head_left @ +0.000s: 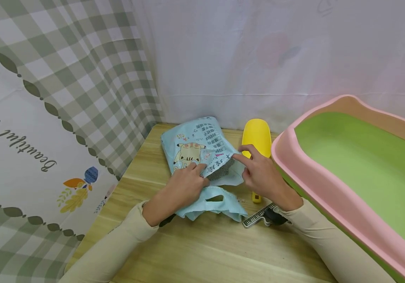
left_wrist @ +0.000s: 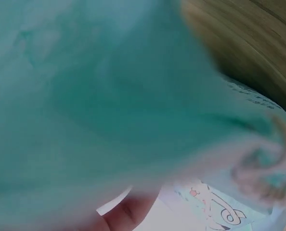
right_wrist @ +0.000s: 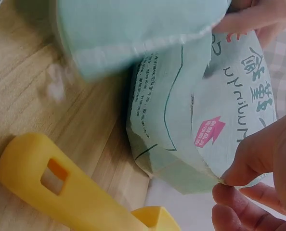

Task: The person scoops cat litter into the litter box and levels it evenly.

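Note:
A light-blue printed plastic bag (head_left: 197,145) with a cartoon cat lies on the wooden table, its mouth facing the person. Grey granules (head_left: 221,171) show inside the opening. At the left of the mouth, the left hand (head_left: 186,184) grips the bag's plastic with curled fingers. The bag's top strip (head_left: 202,204), with a handle hole, hangs below that hand; whether it is still joined to the bag cannot be told. Thumb and forefinger of the right hand (head_left: 264,175) pinch the upper edge of the mouth at its right corner. Blurred blue plastic covers most of the left wrist view.
Behind the right hand lies a yellow scoop (head_left: 256,135), its handle (right_wrist: 61,178) pointing toward the person. A large pink and green tub (head_left: 330,188) stands at the right. A ridged grey piece (head_left: 257,217) is beneath the right wrist. Curtains (head_left: 110,70) border the table (head_left: 202,251).

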Motion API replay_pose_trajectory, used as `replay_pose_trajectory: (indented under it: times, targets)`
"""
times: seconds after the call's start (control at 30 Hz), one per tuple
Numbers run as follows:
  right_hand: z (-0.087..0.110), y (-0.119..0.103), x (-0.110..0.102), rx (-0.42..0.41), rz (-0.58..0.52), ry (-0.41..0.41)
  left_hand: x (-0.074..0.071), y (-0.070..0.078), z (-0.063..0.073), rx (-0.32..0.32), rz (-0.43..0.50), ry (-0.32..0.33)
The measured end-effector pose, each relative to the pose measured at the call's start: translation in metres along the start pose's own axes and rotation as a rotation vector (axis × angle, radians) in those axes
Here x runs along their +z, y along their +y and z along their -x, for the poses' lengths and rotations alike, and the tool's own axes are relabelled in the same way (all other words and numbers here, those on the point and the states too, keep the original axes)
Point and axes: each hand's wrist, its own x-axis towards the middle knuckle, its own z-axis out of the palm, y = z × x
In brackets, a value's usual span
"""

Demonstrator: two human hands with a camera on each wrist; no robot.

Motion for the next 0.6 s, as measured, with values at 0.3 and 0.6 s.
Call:
replay_pose_trajectory:
  times: [0.3, 0.6]
  targets:
    - [0.002, -0.002, 0.0, 0.009, 0.015, -0.011, 0.0, 0.002, -0.001, -0.041, 0.014, 0.059]
    - [0.016, 0.0, -0.002, -0.013, -0.119, 0.044, 0.001, -0.002, -0.002, -0.076, 0.062, 0.032]
